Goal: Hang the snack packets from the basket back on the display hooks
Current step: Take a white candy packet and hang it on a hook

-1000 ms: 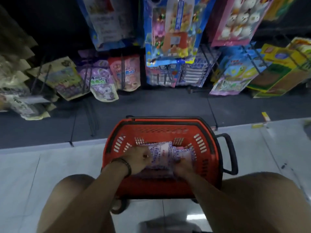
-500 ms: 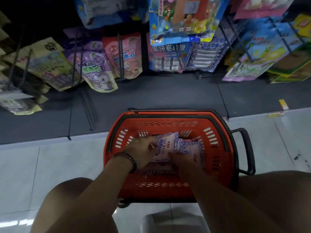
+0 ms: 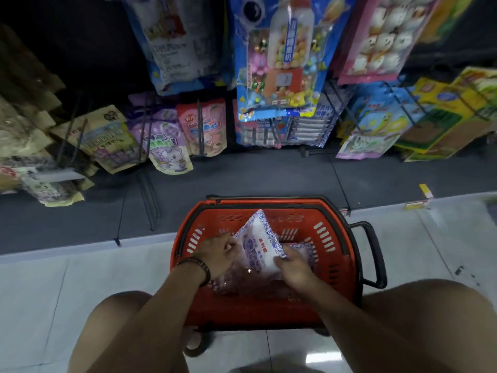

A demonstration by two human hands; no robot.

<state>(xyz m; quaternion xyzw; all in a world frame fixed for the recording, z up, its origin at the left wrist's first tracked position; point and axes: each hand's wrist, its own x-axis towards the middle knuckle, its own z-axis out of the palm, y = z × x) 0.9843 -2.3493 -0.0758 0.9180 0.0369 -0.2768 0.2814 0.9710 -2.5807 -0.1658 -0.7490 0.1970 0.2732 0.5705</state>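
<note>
1. Lifted since half a second ago, the white-and-blue packet [image 3: 259,243] now stands tilted inside the red basket [image 3: 341,267]. Its top corner reaches up toward the basket's far wall; before, it lay flat on the pile. Both hands have stayed inside the basket.
2. Head view, counted: one basket, with one black side handle [image 3: 372,254] on its right. One packet is raised. One more packet [image 3: 305,251] shows just to its right, lying flat. Further packets [image 3: 242,284] lie on the basket's floor toward the near wall, but their number cannot be told.
3. The left hand [image 3: 215,254] is at the basket's left side. Its fingers are curled in and pinch the raised packet's left edge. A dark bracelet [image 3: 196,265] circles that wrist, above the near-left rim.
4. The right hand [image 3: 294,267] is near the basket's middle, knuckles up. Its fingers are folded over the raised packet's lower right corner and grip it.
5. Both forearms reach in over the basket's near wall, and one bare knee is on each side of it.
6. Beyond the basket's far wall, many snack packets hang on dark wire hooks [image 3: 199,122]. Among them are a pink packet [image 3: 204,130] and a purple one [image 3: 169,149], both beyond and to the left.
</note>
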